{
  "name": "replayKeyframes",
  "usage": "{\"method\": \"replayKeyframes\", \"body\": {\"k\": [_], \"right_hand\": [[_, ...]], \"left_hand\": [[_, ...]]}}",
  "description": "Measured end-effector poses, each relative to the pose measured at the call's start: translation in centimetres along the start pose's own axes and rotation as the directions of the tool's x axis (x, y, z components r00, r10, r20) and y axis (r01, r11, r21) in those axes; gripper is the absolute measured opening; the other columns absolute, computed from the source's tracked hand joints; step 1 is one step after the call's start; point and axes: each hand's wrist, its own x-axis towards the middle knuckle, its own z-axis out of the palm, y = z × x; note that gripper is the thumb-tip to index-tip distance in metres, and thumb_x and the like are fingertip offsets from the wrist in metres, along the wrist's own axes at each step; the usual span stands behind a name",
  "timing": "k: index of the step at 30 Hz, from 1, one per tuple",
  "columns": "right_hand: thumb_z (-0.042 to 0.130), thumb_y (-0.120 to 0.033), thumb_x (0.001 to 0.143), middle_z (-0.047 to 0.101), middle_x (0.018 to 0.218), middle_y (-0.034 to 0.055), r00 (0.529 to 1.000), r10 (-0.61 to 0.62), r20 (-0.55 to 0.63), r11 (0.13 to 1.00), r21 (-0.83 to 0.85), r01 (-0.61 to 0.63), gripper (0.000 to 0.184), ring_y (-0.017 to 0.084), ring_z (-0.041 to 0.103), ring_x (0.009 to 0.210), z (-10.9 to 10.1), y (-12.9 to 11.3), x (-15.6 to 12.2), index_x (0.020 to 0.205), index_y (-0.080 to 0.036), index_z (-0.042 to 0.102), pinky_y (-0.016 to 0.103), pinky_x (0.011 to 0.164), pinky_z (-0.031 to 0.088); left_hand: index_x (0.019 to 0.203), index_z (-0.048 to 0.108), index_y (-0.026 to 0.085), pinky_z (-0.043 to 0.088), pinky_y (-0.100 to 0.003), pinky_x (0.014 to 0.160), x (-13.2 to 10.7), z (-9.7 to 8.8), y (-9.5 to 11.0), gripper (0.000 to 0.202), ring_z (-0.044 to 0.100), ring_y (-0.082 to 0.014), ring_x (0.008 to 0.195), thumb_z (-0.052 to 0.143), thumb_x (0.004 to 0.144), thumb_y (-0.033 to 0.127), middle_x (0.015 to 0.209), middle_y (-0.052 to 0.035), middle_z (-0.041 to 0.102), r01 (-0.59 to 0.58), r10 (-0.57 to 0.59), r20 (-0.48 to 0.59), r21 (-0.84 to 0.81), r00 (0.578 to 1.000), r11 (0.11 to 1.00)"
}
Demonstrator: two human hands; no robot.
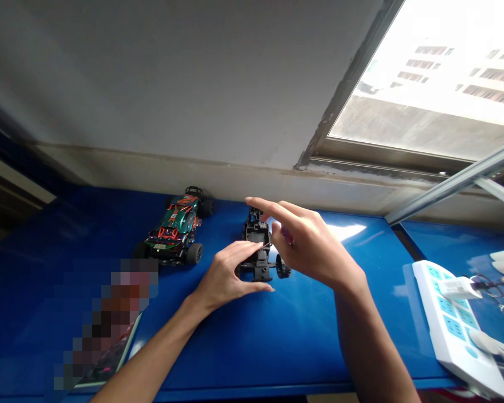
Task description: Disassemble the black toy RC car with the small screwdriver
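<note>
A black toy car chassis [258,235] lies on the blue table with its inner frame facing up and a wheel showing near my right hand. My left hand [231,268] grips its near end, fingers on top and thumb along the near edge. Above the chassis, my right hand [302,235] is closed around a small screwdriver [289,236] with a purplish handle, mostly hidden by the fingers. Its thin shaft points toward my left fingertips; where the tip touches is hidden. The right index finger stretches forward over the chassis's far end.
A finished-looking green and orange toy car [176,221] stands to the left. Nearer is a partly pixelated flat sheet or box [126,347]. A white power strip [445,313] with plugs and cables sits on the right, below a metal frame bar [453,182]. The wall [193,101] borders the table's back.
</note>
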Motion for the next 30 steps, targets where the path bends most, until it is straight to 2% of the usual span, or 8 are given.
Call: {"method": "replayKeyframes", "body": {"k": [3, 7, 11, 13, 19, 23, 27, 30], "right_hand": [[0.047, 0.001, 0.089, 0.071, 0.113, 0.0048, 1.000, -0.016, -0.025, 1.000, 0.026, 0.017, 0.075, 0.014, 0.059, 0.077, -0.4, 0.2, -0.1, 0.157, -0.029, 0.050, 0.027, 0.071, 0.048], [0.047, -0.002, 0.090, 0.072, 0.115, 0.0055, 0.995, -0.042, -0.086, 0.997, 0.060, 0.047, 0.068, 0.014, 0.062, 0.078, -1.0, 0.4, -0.4, 0.153, -0.027, 0.054, 0.027, 0.069, 0.048], [0.046, -0.005, 0.095, 0.073, 0.111, 0.0055, 0.986, -0.069, -0.151, 0.991, 0.107, 0.086, 0.060, 0.015, 0.065, 0.085, -1.2, 0.3, -0.5, 0.151, -0.024, 0.056, 0.027, 0.074, 0.052], [0.047, -0.005, 0.095, 0.073, 0.110, 0.0050, 0.983, -0.082, -0.162, 0.986, 0.134, 0.104, 0.059, 0.015, 0.065, 0.084, -1.0, 0.2, -0.4, 0.150, -0.024, 0.057, 0.028, 0.076, 0.053], [0.047, -0.005, 0.095, 0.072, 0.105, 0.0041, 0.979, -0.116, -0.167, 0.971, 0.186, 0.147, 0.058, 0.014, 0.062, 0.079, -0.2, -0.1, 0.0, 0.149, -0.023, 0.057, 0.027, 0.072, 0.052], [0.045, -0.005, 0.096, 0.071, 0.104, 0.0045, 0.978, -0.125, -0.170, 0.974, 0.167, 0.153, 0.058, 0.014, 0.062, 0.079, 0.0, -0.1, 0.1, 0.150, -0.022, 0.056, 0.027, 0.070, 0.050], [0.044, -0.005, 0.097, 0.069, 0.105, 0.0043, 0.980, -0.113, -0.162, 0.981, 0.135, 0.136, 0.058, 0.013, 0.058, 0.075, -0.1, 0.0, -0.1, 0.152, -0.022, 0.054, 0.026, 0.067, 0.048], [0.045, -0.003, 0.095, 0.068, 0.106, 0.0034, 0.985, -0.119, -0.126, 0.983, 0.123, 0.134, 0.062, 0.012, 0.057, 0.074, 0.0, 0.0, -0.1, 0.153, -0.022, 0.053, 0.025, 0.068, 0.048]], "left_hand": [[0.141, 0.065, 0.021, 0.061, -0.051, 0.107, 0.1, -0.1, 0.1, 0.084, 0.073, -0.0337, 0.120, 0.096, 0.069, 0.051, 0.129, -0.0138, 0.076, 0.018, -0.018, 0.022, -0.017, 1.000, 1.000], [0.140, 0.067, 0.020, 0.062, -0.048, 0.105, 0.3, -0.3, 0.5, 0.080, 0.073, -0.0334, 0.121, 0.091, 0.074, 0.058, 0.131, -0.0136, 0.076, 0.102, -0.100, 0.025, -0.100, 0.995, 0.990], [0.130, 0.074, 0.019, 0.067, -0.038, 0.086, 0.6, -0.5, 1.2, 0.049, 0.079, -0.0246, 0.097, 0.075, 0.094, 0.052, 0.123, -0.0107, 0.079, 0.255, -0.263, -0.007, -0.207, 0.965, 0.944], [0.125, 0.076, 0.020, 0.066, -0.036, 0.081, 0.7, -0.6, 1.4, 0.038, 0.077, -0.0203, 0.084, 0.075, 0.095, 0.042, 0.116, -0.0085, 0.081, 0.290, -0.308, -0.067, -0.199, 0.949, 0.936], [0.101, 0.082, 0.021, 0.062, -0.032, 0.085, 1.0, -1.3, 1.3, 0.011, 0.077, -0.0191, 0.088, 0.073, 0.098, 0.025, 0.100, -0.0046, 0.084, 0.193, -0.221, -0.143, -0.183, 0.965, 0.964], [0.098, 0.082, 0.021, 0.060, -0.032, 0.088, 1.0, -2.9, 0.2, 0.010, 0.077, -0.0193, 0.091, 0.072, 0.098, 0.021, 0.099, -0.0038, 0.084, 0.159, -0.158, -0.125, -0.002, 0.979, 0.987], [0.096, 0.082, 0.021, 0.060, -0.036, 0.090, 0.4, -4.4, -1.6, 0.010, 0.076, -0.0220, 0.093, 0.074, 0.094, 0.015, 0.099, -0.0035, 0.082, 0.172, -0.194, 0.066, 0.251, 0.979, 0.953], [0.095, 0.082, 0.020, 0.061, -0.039, 0.094, 0.0, -4.6, -2.3, 0.013, 0.075, -0.0243, 0.099, 0.073, 0.093, 0.012, 0.106, -0.0057, 0.081, 0.157, -0.231, 0.156, 0.383, 0.960, 0.910]]}}
